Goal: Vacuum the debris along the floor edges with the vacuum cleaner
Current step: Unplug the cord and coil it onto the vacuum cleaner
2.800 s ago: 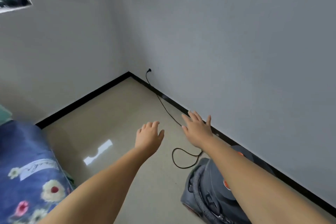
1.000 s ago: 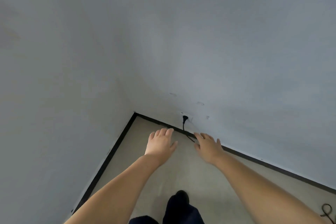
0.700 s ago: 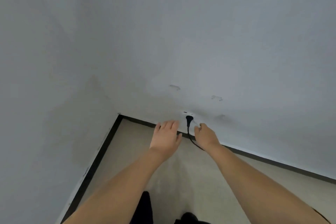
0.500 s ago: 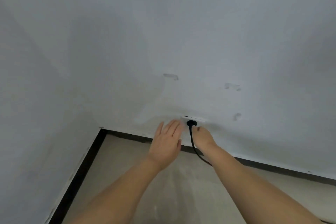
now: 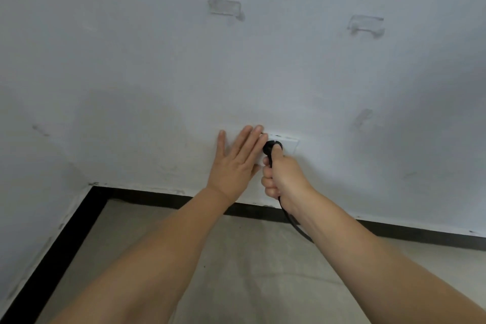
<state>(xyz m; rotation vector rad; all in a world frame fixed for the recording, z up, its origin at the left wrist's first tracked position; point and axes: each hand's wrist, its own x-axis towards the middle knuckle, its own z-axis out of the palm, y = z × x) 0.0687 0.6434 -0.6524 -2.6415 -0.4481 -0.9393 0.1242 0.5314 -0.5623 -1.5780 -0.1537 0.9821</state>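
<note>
Low on the white wall (image 5: 157,73), a black plug (image 5: 271,146) sits in the white socket plate (image 5: 289,143), facing into the wall. Right hand (image 5: 282,179) grips plug and cord (image 5: 294,223), which trails down toward the floor (image 5: 249,258) (crossing the black skirting (image 5: 420,234)). Left hand (image 5: 234,163) lies flat, fingers straight, against the wall beside the plate.

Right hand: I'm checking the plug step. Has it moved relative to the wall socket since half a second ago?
Yes. The right hand has closed in on the wall socket and now grips the black plug there.
</note>
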